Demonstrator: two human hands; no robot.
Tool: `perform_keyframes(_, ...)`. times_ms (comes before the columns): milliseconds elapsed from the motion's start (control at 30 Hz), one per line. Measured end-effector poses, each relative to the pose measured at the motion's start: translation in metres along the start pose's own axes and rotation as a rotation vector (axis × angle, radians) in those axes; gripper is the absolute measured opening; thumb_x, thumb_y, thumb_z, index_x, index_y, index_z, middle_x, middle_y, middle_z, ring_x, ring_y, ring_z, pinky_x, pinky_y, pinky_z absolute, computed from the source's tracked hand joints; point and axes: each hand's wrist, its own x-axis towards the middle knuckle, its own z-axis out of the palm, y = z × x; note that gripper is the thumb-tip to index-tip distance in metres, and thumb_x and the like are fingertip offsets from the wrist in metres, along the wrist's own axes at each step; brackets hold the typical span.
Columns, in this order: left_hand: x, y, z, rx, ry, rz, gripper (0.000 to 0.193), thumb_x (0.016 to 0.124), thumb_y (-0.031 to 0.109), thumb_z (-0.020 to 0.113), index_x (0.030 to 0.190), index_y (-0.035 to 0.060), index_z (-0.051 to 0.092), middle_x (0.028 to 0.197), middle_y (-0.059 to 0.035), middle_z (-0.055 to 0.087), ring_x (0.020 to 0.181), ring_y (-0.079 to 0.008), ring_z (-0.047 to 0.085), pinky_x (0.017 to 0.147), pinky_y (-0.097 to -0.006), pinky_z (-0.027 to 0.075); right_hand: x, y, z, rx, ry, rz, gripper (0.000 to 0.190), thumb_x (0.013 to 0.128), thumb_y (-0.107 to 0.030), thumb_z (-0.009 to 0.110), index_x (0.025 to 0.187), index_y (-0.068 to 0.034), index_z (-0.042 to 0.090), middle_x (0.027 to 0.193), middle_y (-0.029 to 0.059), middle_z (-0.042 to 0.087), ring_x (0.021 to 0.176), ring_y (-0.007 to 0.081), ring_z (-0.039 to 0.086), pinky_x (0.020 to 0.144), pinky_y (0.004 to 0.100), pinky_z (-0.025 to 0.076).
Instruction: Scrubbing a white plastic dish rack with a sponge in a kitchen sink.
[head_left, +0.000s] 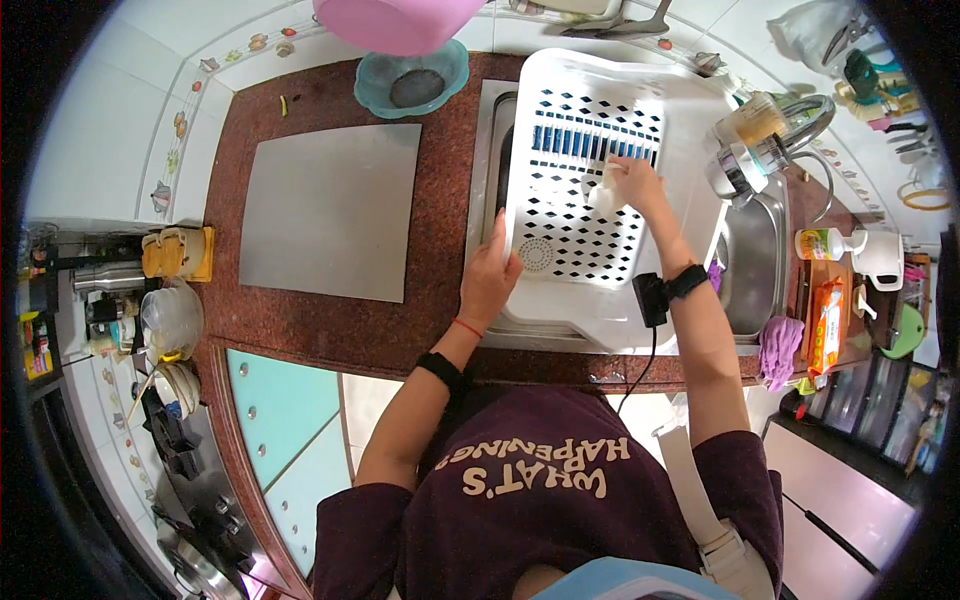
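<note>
A white plastic dish drainer (604, 259) with diamond-shaped holes and a row of slots lies across the stainless-steel sink. My left hand (489, 274) grips its left rim, thumb on the inner side. Inside the drainer, near the slots, my right hand (637, 184) holds a crumpled white cloth or wipe (606, 196) against the perforated base. The fingertips of my right hand are partly hidden by the cloth. Through the slots something dark blue shows beneath.
A chrome faucet (806, 124) with a filter rises over the right sink basin (754, 262). A grey sheet (330, 214) and a teal bowl (367, 82) are on the brown counter at left. At right are a purple cloth (780, 349) and an orange wipes pack (826, 322). A pink basin (397, 22) hangs above.
</note>
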Motion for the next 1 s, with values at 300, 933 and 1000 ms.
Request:
perform_keyframes(300,0.001,0.004,0.002,-0.001,0.023,-0.002,0.062,0.071,0.005,0.054,0.127,0.0009,0.027,0.063,-0.0127,0.051,0.059,-0.024,0.052,0.055,-0.0326,0.044,0.041,-0.008,-0.008,0.04,0.352,-0.116,0.026,0.075,-0.026,0.051,0.09,-0.009,0.062,0.083,0.0139,0.061,0.078,0.0293,0.059,0.069,0.0344,0.045)
perform_keyframes(933,0.002,0.006,-0.001,-0.003,0.044,0.055,0.061,0.072,0.003,0.052,0.127,-0.0014,0.025,0.062,-0.0128,0.051,0.058,-0.0239,0.052,0.055,-0.0327,0.043,0.036,-0.011,0.007,0.051,0.19,-0.007,0.027,0.07,-0.03,0.051,0.089,-0.012,0.059,0.085,0.0103,0.061,0.082,0.0271,0.058,0.075,0.0406,0.038)
perform_keyframes(1000,0.004,0.008,-0.001,0.011,0.02,0.03,0.062,0.072,0.003,0.052,0.127,-0.0012,0.025,0.062,-0.0123,0.051,0.058,-0.0232,0.051,0.055,-0.0326,0.043,0.044,-0.005,0.002,0.035,0.135,-0.056,0.028,0.07,-0.029,0.051,0.091,-0.012,0.058,0.088,0.0104,0.061,0.083,0.0282,0.058,0.073,0.0429,0.039)
